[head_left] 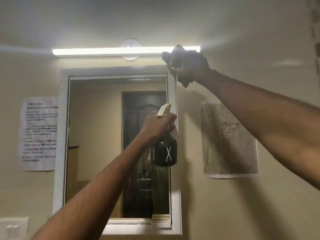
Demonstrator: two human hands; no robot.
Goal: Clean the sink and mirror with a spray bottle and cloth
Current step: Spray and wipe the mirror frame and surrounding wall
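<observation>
A white-framed mirror [97, 135] hangs on the beige wall and reflects a dark door. My left hand [155, 126] grips the pale trigger head of a dark spray bottle [165, 151] with a white scissors mark, held up in front of the mirror's right edge. My right hand [192, 66] is raised at the frame's top right corner and grips a bunched dark cloth [170, 58], which touches the corner of the frame just under the lamp. The sink is out of view.
A lit tube lamp [112, 51] runs above the mirror. A printed instruction sheet [39, 134] is taped left of the mirror, a sketch on paper [228, 141] right of it. A white switch plate [13, 227] sits at the lower left.
</observation>
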